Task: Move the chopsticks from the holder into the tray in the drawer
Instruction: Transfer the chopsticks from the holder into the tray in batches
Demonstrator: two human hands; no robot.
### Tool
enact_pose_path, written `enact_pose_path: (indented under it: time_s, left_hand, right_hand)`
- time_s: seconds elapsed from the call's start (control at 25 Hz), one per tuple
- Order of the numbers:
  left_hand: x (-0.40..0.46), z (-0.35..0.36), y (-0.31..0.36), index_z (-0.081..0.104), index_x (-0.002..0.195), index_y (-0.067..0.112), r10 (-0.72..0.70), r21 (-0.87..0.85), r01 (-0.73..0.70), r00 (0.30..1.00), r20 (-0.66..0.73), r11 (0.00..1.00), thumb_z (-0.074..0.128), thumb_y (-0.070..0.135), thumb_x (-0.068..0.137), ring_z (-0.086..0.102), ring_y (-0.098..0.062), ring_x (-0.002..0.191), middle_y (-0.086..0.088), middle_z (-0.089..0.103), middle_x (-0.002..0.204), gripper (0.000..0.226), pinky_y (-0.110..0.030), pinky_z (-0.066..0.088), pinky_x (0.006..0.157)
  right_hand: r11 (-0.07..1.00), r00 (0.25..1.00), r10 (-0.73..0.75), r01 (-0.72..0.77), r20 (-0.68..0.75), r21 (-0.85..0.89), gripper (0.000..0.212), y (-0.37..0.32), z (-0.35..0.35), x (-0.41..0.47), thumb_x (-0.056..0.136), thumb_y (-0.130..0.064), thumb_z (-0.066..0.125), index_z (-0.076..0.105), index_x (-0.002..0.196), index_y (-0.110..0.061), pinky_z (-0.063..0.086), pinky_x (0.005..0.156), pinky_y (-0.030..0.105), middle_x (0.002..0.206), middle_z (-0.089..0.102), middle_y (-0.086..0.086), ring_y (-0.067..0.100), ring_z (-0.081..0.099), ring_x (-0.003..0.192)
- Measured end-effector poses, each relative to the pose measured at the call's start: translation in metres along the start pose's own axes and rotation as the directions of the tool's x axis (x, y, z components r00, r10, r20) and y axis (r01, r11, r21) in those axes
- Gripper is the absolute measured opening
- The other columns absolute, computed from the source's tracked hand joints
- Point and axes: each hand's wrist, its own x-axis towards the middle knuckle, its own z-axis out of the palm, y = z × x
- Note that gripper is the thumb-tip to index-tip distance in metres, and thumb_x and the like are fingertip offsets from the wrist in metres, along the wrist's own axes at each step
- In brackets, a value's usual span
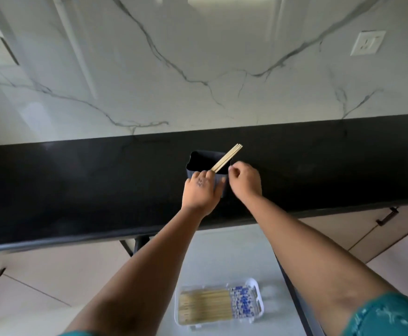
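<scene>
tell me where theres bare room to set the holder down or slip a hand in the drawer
Black countertop is bare to the left and right of the holder, up to the marble backsplash. In the drawer, the floor between the counter edge and the tray is bare. The tray itself is crowded with chopsticks.

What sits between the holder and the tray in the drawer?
Head view: dark countertop and its front edge, crossed by both forearms. Beyond the edge, bare drawer floor runs from there to the tray; holder stands on the counter.
</scene>
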Motion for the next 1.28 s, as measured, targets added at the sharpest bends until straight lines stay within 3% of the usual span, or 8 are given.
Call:
enact_pose_path:
  time_s: [0.12,0.16,0.28,0.4,0.52,1.0,1.12,1.28]
  left_hand:
    - [0.035,0.006,-0.004,0.058,0.110,0.015,-0.094,-0.073,0.092,0.995,-0.032,0.993,0.037,0.049,0.093,0.055,-0.027,0.102,-0.005,0.066,0.107,0.044,-0.040,0.044,0.080]
    - [0.042,0.010,-0.006,0.057,0.114,0.015,-0.129,-0.095,0.126,0.991,-0.025,0.987,0.038,0.049,0.093,0.054,-0.027,0.105,-0.005,0.065,0.111,0.044,-0.041,0.044,0.083]
    - [0.055,0.026,-0.007,0.057,0.117,0.010,-0.141,-0.159,0.136,0.990,-0.021,0.978,0.039,0.048,0.094,0.051,-0.027,0.108,-0.008,0.064,0.114,0.047,-0.041,0.045,0.088]
    - [0.059,0.035,-0.011,0.057,0.120,0.008,-0.088,-0.173,0.083,0.996,-0.024,0.981,0.039,0.046,0.095,0.051,-0.028,0.109,-0.010,0.064,0.115,0.049,-0.040,0.045,0.090]
    - [0.059,0.039,-0.017,0.056,0.120,0.007,-0.088,-0.185,0.081,0.996,-0.028,0.979,0.041,0.044,0.095,0.051,-0.029,0.108,-0.010,0.064,0.114,0.047,-0.040,0.045,0.090]
    - [0.054,0.026,-0.014,0.053,0.121,0.009,-0.136,-0.226,0.121,0.989,-0.052,0.967,0.050,0.039,0.092,0.050,-0.026,0.110,-0.008,0.062,0.115,0.042,-0.038,0.046,0.088]
    - [0.047,0.011,-0.002,0.049,0.127,0.011,-0.124,-0.232,0.106,0.990,-0.061,0.967,0.055,0.036,0.089,0.050,-0.026,0.113,-0.008,0.060,0.120,0.046,-0.036,0.045,0.091]
    - [0.034,-0.020,0.039,0.037,0.140,0.010,-0.083,-0.281,0.050,0.991,-0.106,0.958,0.056,0.042,0.088,0.042,-0.025,0.128,-0.010,0.048,0.140,0.064,-0.037,0.037,0.105]
  right_hand:
    - [0.859,0.893,0.451,-0.439,0.018,0.263,0.027,-0.001,0.006,0.062,0.088,-0.035,0.062,0.069,0.100,-0.012,0.044,0.068,0.027,0.105,0.071,0.008,0.023,0.065,0.090]
    - [0.809,0.855,0.516,-0.508,0.055,0.295,0.034,0.002,0.012,0.073,0.087,-0.039,0.064,0.068,0.105,-0.011,0.043,0.069,0.027,0.110,0.070,0.008,0.022,0.064,0.092]
    - [0.779,0.845,0.526,-0.525,0.098,0.342,0.050,0.011,0.036,0.090,0.084,-0.046,0.066,0.065,0.115,-0.007,0.045,0.074,0.028,0.116,0.067,0.010,0.024,0.064,0.101]
    - [0.729,0.830,0.543,-0.541,0.127,0.419,0.036,0.014,0.055,0.100,0.084,-0.041,0.067,0.069,0.100,-0.008,0.042,0.065,0.025,0.101,0.071,0.009,0.017,0.061,0.075]
    - [0.763,0.857,0.512,-0.485,0.058,0.427,0.019,0.013,0.059,0.110,0.086,-0.030,0.068,0.069,0.089,-0.011,0.045,0.064,0.024,0.095,0.073,0.010,0.014,0.061,0.067]
    - [0.808,0.894,0.447,-0.409,0.011,0.423,0.022,-0.017,-0.003,0.110,0.084,-0.027,0.071,0.067,0.073,-0.008,0.045,0.049,0.021,0.064,0.065,0.001,0.014,0.062,0.061]
    - [0.860,0.938,0.315,-0.218,-0.145,0.461,0.018,-0.041,-0.056,0.091,0.086,-0.026,0.070,0.071,0.080,-0.009,0.049,0.053,0.019,0.065,0.066,-0.001,0.006,0.062,0.056]
    - [0.968,0.931,0.000,0.092,-0.364,0.234,0.026,-0.083,-0.102,0.034,0.086,-0.032,0.067,0.071,0.076,-0.008,0.041,0.052,0.011,0.067,0.067,0.000,0.009,0.061,0.057]
